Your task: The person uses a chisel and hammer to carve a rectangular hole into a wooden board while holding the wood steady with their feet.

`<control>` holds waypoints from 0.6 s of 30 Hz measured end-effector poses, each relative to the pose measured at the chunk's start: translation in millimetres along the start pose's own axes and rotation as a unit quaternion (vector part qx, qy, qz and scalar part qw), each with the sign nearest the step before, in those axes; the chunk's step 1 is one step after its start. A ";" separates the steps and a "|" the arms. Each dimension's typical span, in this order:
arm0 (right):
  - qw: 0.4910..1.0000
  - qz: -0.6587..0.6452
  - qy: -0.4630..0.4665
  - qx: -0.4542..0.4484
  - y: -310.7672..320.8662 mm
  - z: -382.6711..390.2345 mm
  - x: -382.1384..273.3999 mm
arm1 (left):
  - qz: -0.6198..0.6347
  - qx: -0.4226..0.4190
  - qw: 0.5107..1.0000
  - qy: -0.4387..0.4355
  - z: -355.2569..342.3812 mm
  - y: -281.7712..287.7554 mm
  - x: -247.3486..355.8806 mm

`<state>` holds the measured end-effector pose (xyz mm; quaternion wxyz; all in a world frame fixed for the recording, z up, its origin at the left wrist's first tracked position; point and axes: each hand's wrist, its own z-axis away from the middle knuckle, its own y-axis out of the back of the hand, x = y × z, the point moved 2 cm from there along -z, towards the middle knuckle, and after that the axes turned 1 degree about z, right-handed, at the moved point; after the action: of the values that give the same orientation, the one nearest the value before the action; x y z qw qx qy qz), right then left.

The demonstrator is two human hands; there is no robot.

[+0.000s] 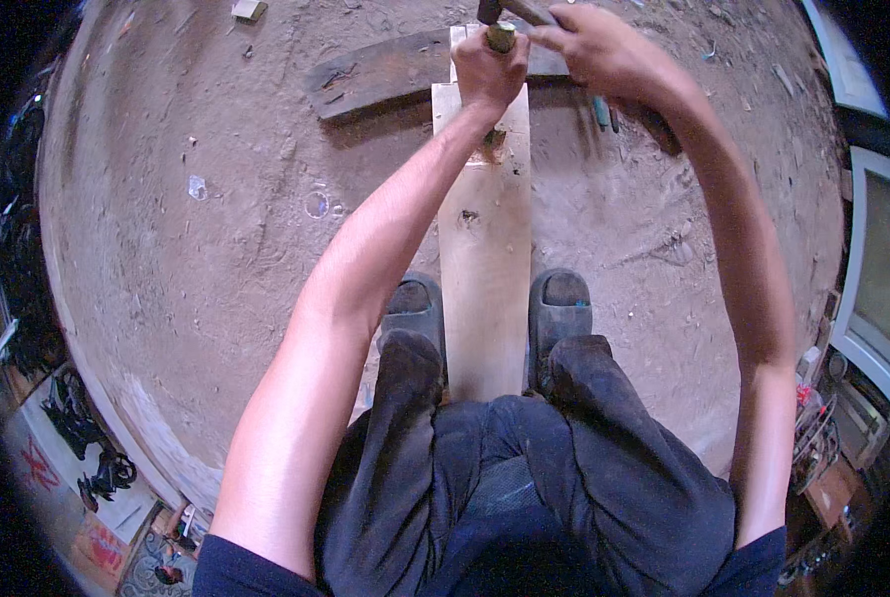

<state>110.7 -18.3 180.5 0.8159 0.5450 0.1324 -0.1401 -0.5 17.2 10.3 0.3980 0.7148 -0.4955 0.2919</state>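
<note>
My left hand is wrapped round the upright handle of a chisel; only the round handle top shows, and the blade is hidden below the fist. In my right hand is a hammer, its head just beyond the handle top and partly cut by the picture's upper edge. Under my hands lies a pale wooden board, running from between my legs away from me. A rough brown recess is cut in it just nearer than my left fist.
A dark, weathered wooden beam lies crosswise under the board's far end. Turquoise-handled tools rest on the dirt floor to the right. My shoes flank the board. White-framed panels stand at the right edge.
</note>
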 end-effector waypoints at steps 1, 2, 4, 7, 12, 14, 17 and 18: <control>0.998 -0.053 -0.032 0.007 4.8 -1.4 -7.4 | 0.027 -0.006 0.999 0.044 0.0 3.8 -2.3; 0.992 -0.105 -0.063 0.014 5.5 -1.9 -12.1 | 0.054 -0.012 0.995 0.088 0.4 7.7 -4.7; 0.972 -0.209 -0.009 0.108 1.9 6.8 -18.2 | 0.015 -0.025 0.997 0.069 -6.8 25.2 -9.9; 0.944 -0.208 0.056 0.251 -8.4 -0.3 2.5 | 0.006 -0.008 0.996 0.089 0.1 13.3 -5.2; 0.985 -0.171 0.012 0.033 8.1 11.8 -8.3 | 0.005 0.000 0.994 0.110 0.8 10.6 -8.6; 0.955 -0.189 0.063 0.218 -0.6 -1.1 12.3 | 0.019 -0.003 0.993 0.118 3.4 5.0 -0.6; 0.986 -0.120 0.045 0.106 -22.0 -11.3 23.9 | 0.003 -0.005 0.994 0.110 4.1 4.0 -1.7; 0.997 -0.065 0.030 0.014 -25.5 -13.6 24.2 | -0.019 -0.004 0.995 0.097 3.0 4.1 -1.5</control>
<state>122.7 -17.1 144.8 0.7931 0.5507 0.1897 -0.1782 -4.7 14.5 8.7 0.4527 0.6907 -0.4421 0.3502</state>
